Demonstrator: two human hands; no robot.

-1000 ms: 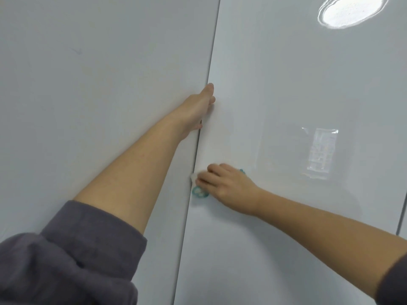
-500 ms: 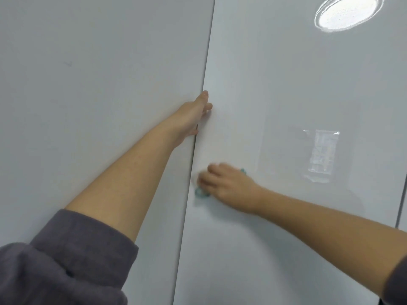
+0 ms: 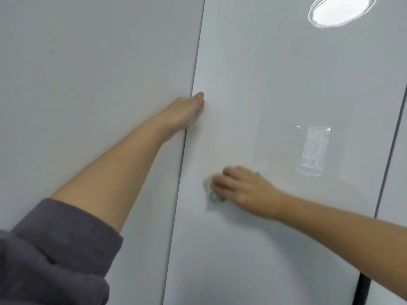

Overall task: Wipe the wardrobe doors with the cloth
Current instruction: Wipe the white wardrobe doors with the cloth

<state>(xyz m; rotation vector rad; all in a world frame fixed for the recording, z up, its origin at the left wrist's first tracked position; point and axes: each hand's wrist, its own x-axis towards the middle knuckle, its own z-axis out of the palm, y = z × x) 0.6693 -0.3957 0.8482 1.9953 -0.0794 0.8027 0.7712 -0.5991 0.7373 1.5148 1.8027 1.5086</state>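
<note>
1. Right hand (image 3: 244, 190): palm toward the middle door (image 3: 275, 249), fingers curled and pressed together over the cloth (image 3: 212, 193), pinning it flat to the panel. Hand is motion-blurred.
2. Cloth: small, white w/ green trim. Only a bit shows past the fingertips at the hand's left side, plus a green sliver at the hand's upper right. It sits on the middle door's left half, near but clear of the door's left edge.
3. Left hand (image 3: 184, 113): at the middle door's left edge, well above the cloth. Thumb lies on the door front; the other fingers go behind the edge, out of sight. Grip on the edge: closed round it as far as visible; fingers not seen.
4. Left sleeve (image 3: 55, 254): dark grey, pushed up the forearm, bottom-left.
5. Left door (image 3: 88, 84): matte grey, behind the left arm.
6. Middle door surface: glossy; shows a round lamp reflection (image 3: 339, 11) top-right and a rectangular window reflection (image 3: 313, 150) right of the right hand.
7. Right door (image 3: 396, 172): narrow strip visible at the far-right edge, beyond a dark gap.
</note>
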